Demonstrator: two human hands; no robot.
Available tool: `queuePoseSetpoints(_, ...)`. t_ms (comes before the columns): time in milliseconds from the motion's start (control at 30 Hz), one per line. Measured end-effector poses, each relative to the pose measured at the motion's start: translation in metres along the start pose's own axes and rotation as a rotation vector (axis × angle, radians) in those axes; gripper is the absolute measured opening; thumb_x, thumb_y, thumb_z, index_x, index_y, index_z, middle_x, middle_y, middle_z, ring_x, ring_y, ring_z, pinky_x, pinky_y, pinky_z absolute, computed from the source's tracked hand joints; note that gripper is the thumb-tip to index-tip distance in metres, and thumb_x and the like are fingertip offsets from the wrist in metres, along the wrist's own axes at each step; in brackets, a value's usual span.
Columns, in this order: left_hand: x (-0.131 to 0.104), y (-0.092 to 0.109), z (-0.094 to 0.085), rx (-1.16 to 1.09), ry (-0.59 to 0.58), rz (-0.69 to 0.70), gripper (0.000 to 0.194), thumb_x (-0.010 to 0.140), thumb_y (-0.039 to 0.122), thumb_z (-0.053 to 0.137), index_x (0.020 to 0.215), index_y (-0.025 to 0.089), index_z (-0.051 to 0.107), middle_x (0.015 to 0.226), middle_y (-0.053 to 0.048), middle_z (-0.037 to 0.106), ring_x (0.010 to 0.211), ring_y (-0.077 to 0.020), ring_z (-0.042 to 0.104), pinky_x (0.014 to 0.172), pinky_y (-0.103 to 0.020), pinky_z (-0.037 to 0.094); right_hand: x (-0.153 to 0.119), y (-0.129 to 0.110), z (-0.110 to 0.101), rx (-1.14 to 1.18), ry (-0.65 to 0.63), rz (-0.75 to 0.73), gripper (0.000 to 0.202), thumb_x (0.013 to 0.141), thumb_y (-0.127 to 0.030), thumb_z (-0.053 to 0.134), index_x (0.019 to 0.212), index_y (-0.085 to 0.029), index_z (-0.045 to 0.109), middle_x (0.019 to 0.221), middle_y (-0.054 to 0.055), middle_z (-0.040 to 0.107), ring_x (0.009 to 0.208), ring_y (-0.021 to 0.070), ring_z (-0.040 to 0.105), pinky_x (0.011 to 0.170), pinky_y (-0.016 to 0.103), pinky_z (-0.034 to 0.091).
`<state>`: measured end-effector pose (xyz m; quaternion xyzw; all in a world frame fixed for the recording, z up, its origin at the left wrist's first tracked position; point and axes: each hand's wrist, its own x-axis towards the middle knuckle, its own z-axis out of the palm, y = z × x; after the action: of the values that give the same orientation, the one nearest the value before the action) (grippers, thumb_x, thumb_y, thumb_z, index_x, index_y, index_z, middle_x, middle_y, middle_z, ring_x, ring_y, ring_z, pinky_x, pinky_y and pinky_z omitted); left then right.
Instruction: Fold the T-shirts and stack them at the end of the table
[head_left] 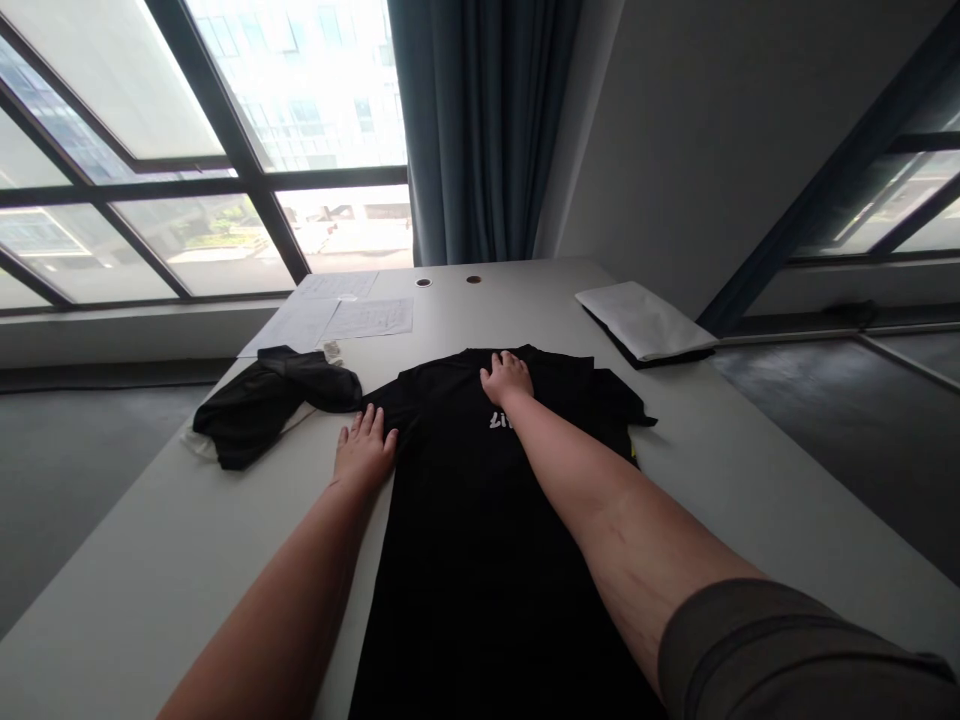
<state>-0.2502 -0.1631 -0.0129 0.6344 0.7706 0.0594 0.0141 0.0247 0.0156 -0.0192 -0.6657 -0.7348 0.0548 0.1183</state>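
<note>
A black T-shirt lies spread on the white table, its neck end away from me and its lower end running out of view at the bottom. White lettering shows on its upper part, partly covered by my right arm. My left hand rests with fingers spread on the left sleeve and the shirt's edge. Farther up, my right hand lies flat on the cloth just below the neckline. The right sleeve is somewhat rumpled, with a bit of yellow beneath it.
A crumpled black garment with some white cloth lies at the left table edge. Papers are behind it. A white folded item sits on something black at the back right. Two round holes pierce the table near its far end.
</note>
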Motion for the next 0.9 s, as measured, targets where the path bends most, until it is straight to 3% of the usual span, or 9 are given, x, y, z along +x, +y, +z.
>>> queuePoseSetpoints(233, -0.005, 0.014, -0.013, 0.075, 0.089, -0.187, 0.060, 0.100, 0.053, 0.040, 0.150, 0.024, 0.056, 0.158, -0.018, 0.049, 0.146, -0.0356, 0.044, 0.117, -0.060, 0.033, -0.001, 0.000, -0.001, 0.000, 0.026, -0.007, 0.067, 0.102, -0.047, 0.035, 0.156, -0.009, 0.045, 0.164, 0.018, 0.037, 0.149, 0.0306, 0.032, 0.123, 0.043, 0.019)
queuePoseSetpoints(367, 0.002, 0.011, -0.015, 0.040, 0.148, -0.134, 0.052, 0.098, 0.049, 0.048, 0.144, 0.029, 0.062, 0.152, -0.014, 0.055, 0.138, -0.0361, 0.050, 0.111, -0.055, 0.041, 0.000, 0.000, 0.001, -0.007, 0.034, -0.010, 0.066, 0.101, -0.046, 0.036, 0.155, -0.009, 0.045, 0.162, 0.018, 0.039, 0.148, 0.0308, 0.033, 0.122, 0.043, 0.020)
queuePoseSetpoints(567, 0.008, 0.010, -0.013, -0.068, 0.187, -0.058, 0.044, 0.096, 0.034, 0.052, 0.135, 0.022, 0.067, 0.146, -0.013, 0.060, 0.133, -0.0337, 0.054, 0.110, -0.052, 0.045, 0.000, 0.000, 0.000, -0.013, 0.057, -0.021, 0.063, 0.100, -0.043, 0.038, 0.152, -0.009, 0.050, 0.158, 0.019, 0.044, 0.143, 0.0318, 0.038, 0.120, 0.042, 0.023)
queuePoseSetpoints(733, 0.010, 0.014, -0.014, -0.218, 0.262, -0.011, 0.050, 0.096, 0.026, 0.048, 0.144, 0.014, 0.056, 0.153, -0.015, 0.051, 0.127, -0.0310, 0.061, 0.107, -0.045, 0.051, -0.005, -0.001, -0.003, -0.013, 0.106, -0.040, 0.056, 0.099, -0.038, 0.040, 0.144, -0.009, 0.059, 0.147, 0.019, 0.053, 0.131, 0.0319, 0.047, 0.114, 0.041, 0.032)
queuePoseSetpoints(900, 0.009, 0.019, -0.016, -0.367, 0.357, 0.035, 0.061, 0.094, 0.025, 0.050, 0.154, 0.012, 0.042, 0.161, -0.017, 0.037, 0.137, -0.0309, 0.054, 0.106, -0.040, 0.054, -0.010, -0.003, -0.006, -0.012, 0.149, -0.031, 0.046, 0.098, -0.033, 0.042, 0.130, -0.014, 0.069, 0.137, 0.018, 0.057, 0.124, 0.0323, 0.049, 0.104, 0.040, 0.040)
